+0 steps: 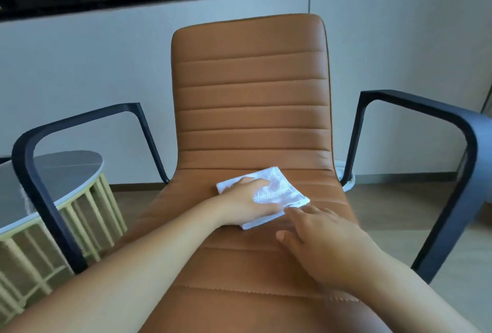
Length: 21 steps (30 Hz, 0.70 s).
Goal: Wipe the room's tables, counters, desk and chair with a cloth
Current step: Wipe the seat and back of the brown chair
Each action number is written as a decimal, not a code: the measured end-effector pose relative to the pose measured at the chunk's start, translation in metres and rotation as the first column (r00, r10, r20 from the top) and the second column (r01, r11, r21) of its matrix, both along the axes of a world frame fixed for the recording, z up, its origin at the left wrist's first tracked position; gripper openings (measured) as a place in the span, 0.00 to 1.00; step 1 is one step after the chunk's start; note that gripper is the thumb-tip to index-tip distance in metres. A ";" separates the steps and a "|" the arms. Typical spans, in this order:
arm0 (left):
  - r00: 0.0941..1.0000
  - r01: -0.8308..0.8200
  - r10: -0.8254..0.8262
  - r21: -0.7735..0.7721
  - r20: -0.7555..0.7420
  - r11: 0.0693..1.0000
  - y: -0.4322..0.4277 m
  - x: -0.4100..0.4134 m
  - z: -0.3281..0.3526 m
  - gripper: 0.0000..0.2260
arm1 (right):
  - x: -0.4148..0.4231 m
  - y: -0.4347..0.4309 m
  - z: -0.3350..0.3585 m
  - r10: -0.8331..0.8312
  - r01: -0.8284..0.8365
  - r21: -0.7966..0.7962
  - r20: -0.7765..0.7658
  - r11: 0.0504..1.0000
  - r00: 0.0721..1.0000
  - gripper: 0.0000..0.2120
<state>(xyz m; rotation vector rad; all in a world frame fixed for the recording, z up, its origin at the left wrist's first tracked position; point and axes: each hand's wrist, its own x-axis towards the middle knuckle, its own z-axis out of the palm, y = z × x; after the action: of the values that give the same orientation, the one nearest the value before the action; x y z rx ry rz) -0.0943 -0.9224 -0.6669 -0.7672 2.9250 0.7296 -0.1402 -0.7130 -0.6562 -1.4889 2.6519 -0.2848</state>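
Wiping the chair seat

The left hand (247, 203) presses flat on the white cloth (266, 194) at frame centre, on the chair (250, 98) seat; the right hand (316, 237), open and empty, rests just below-right, fingertips touching the cloth's corner.

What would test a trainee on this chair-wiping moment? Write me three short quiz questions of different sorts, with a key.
1. True or false: the white cloth lies on the round side table.
2. Which hand presses flat on the cloth?
A. left hand
B. right hand
C. both hands
3. Fill in: the brown chair has dark ____ on both sides.

Key
1. False: the cloth lies on the chair's seat, near where it curves up into the backrest.
2. A: the right hand rests on the seat with its fingertips at the cloth's near edge.
3. armrests
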 end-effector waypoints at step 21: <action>0.961 0.089 -0.099 -0.050 -0.258 0.995 -0.017 0.083 0.012 0.12 | 0.019 -0.069 -0.001 -0.160 0.158 -0.163 -0.001 0.974 0.987 0.16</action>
<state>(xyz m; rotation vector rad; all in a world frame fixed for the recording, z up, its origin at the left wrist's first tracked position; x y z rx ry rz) -0.0114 -0.9391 -0.6544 -0.5681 3.1915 0.8272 -0.1209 -0.7822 -0.6576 -1.3233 2.8242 -0.5162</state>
